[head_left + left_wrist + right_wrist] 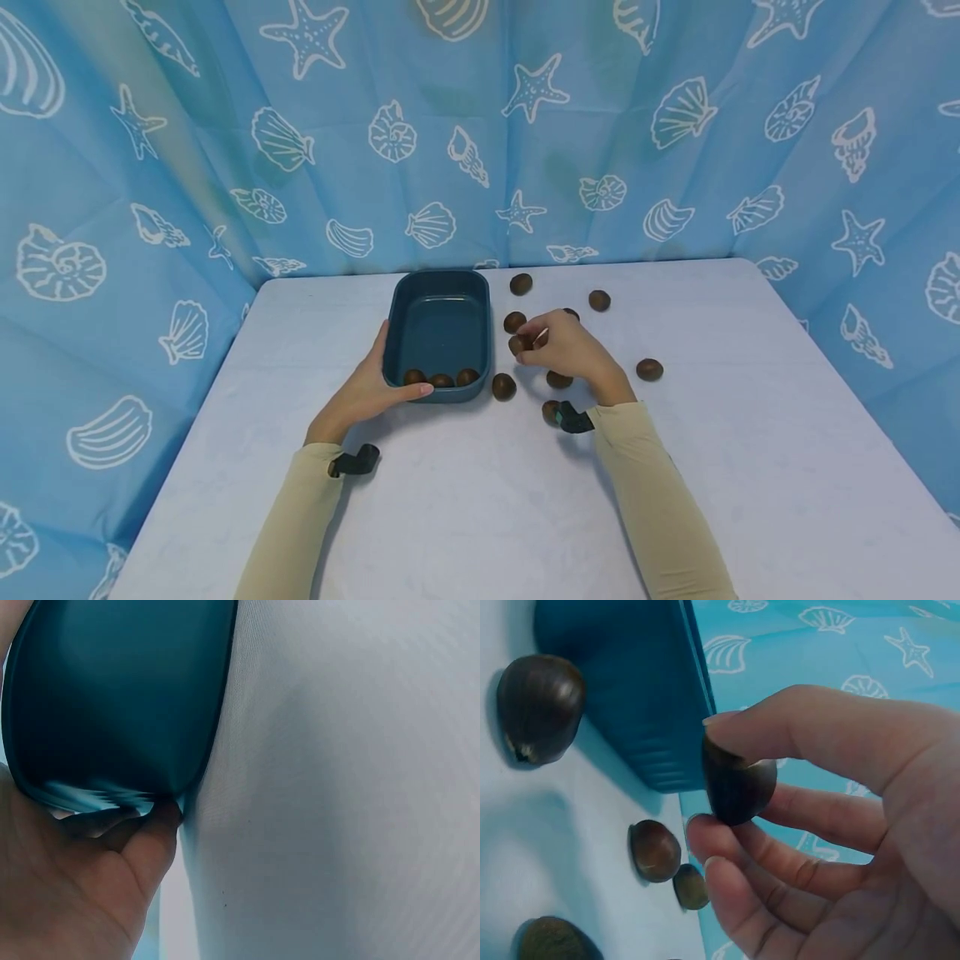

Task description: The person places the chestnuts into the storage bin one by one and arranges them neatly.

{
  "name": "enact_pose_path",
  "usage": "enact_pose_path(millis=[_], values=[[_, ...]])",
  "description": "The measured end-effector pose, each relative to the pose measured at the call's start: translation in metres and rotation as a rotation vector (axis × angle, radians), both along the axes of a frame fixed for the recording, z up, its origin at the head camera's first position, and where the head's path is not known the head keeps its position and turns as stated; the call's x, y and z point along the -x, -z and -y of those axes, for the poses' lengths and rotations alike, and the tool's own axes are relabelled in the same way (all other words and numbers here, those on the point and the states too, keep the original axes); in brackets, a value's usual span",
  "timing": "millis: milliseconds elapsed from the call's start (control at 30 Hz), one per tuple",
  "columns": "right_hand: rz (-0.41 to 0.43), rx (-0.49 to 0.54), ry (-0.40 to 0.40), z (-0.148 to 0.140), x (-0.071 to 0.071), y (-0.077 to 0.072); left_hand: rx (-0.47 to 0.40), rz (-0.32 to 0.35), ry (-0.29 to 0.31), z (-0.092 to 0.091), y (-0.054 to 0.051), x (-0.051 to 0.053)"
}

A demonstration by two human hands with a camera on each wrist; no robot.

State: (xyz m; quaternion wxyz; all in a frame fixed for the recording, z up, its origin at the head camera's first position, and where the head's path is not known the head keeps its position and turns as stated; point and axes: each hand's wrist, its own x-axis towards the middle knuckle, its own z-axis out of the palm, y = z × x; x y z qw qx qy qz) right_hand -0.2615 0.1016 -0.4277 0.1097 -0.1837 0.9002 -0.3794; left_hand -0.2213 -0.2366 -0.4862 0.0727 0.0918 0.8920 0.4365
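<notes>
A dark teal dish (438, 333) stands on the white table with several brown chestnuts (441, 381) along its near end. My left hand (367, 387) grips the dish at its near left corner, thumb over the near rim; the left wrist view shows this hand (97, 877) against the dish (120, 697). Right of the dish, my right hand (570, 346) pinches a chestnut (519, 344) between thumb and fingers. In the right wrist view this hand (817, 817) holds the chestnut (739, 780) beside the dish wall (645, 697).
Several loose chestnuts lie on the table (465, 500) right of the dish, among them one near its corner (504, 386), one at the back (521, 284) and one farther right (649, 369). A blue curtain (465, 125) with white shell prints hangs behind the table.
</notes>
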Motion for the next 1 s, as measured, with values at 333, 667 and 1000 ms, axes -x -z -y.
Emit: enact_pose_path(millis=[333,667,1000], values=[[-0.022,0.103,0.026,0.006,-0.005,-0.006,-0.011,-0.02,0.01,0.0,0.002,0.002],[-0.05,0.213,0.011,0.014,-0.006,-0.006,0.007,-0.007,0.0,0.001,0.003,0.002],[-0.074,0.288,0.021,0.028,-0.008,-0.009,-0.016,-0.002,0.001,0.001,0.003,0.003]])
